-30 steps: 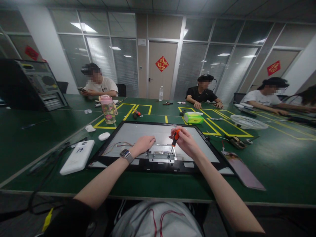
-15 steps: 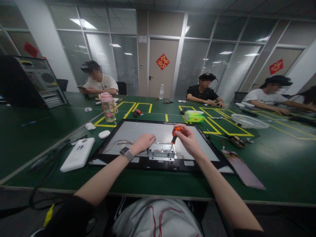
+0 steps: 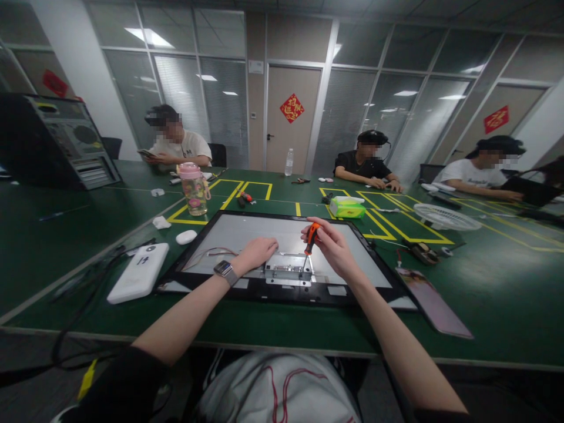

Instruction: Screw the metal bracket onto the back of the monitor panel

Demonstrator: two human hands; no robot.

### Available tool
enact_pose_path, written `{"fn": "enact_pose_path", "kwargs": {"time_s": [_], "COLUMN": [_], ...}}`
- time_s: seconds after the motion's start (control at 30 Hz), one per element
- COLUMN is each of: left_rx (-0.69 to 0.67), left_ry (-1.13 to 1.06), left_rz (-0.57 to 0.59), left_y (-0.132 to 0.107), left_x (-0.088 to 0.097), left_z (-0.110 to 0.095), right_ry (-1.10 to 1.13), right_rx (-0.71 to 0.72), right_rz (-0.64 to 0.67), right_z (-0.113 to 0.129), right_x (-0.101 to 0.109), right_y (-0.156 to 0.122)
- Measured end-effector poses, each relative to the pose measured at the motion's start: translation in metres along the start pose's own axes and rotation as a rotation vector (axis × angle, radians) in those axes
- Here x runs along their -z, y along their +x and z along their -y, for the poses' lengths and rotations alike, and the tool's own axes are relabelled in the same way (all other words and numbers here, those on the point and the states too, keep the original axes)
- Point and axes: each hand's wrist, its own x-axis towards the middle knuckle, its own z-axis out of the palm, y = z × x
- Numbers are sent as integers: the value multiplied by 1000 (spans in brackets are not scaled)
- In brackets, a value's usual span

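Observation:
A large flat display panel (image 3: 247,232) in a black frame lies face down on the green table in front of me. A small metal bracket (image 3: 288,273) sits at its near middle. My right hand (image 3: 331,244) is closed around an orange-and-black screwdriver (image 3: 309,239), held nearly upright with its tip down on the bracket. My left hand (image 3: 258,252), with a watch on the wrist, lies on the panel just left of the bracket, fingers curled and pressing down.
A white power bank (image 3: 138,272) and a white mouse (image 3: 185,237) lie left of the panel, a phone (image 3: 434,302) right of it. Beyond are a pink-lidded bottle (image 3: 192,189), green tissue pack (image 3: 346,207), white fan grille (image 3: 445,217) and computer case (image 3: 53,141). Other people sit across.
The screwdriver handle has shifted slightly in my right hand's fingers while its tip stays on the bracket. My left hand has stayed put. The view has tilted slightly.

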Motion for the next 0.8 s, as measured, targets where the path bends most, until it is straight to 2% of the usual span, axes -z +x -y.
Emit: {"fn": "enact_pose_path", "kwargs": {"time_s": [0.13, 0.27, 0.37, 0.53, 0.67, 0.8], "left_rx": [3, 4, -1, -11, -10, -11], "left_ry": [-1, -6, -6, -5, 0, 6], "left_rz": [0, 6, 6, 4, -4, -8], "left_y": [0, -1, -1, -1, 0, 0], "left_x": [0, 0, 0, 0, -2, -2], "left_z": [0, 0, 0, 0, 1, 1], "right_ry": [-119, -314, -405, -382, -428, -417], "right_rx": [20, 128, 201, 170, 234, 232], "right_rz": [9, -128, -169, -137, -188, -156], "right_z": [1, -2, -2, 1, 0, 1], "right_x": [2, 2, 1, 0, 1, 0], "right_y": [0, 0, -1, -2, -2, -2]}}
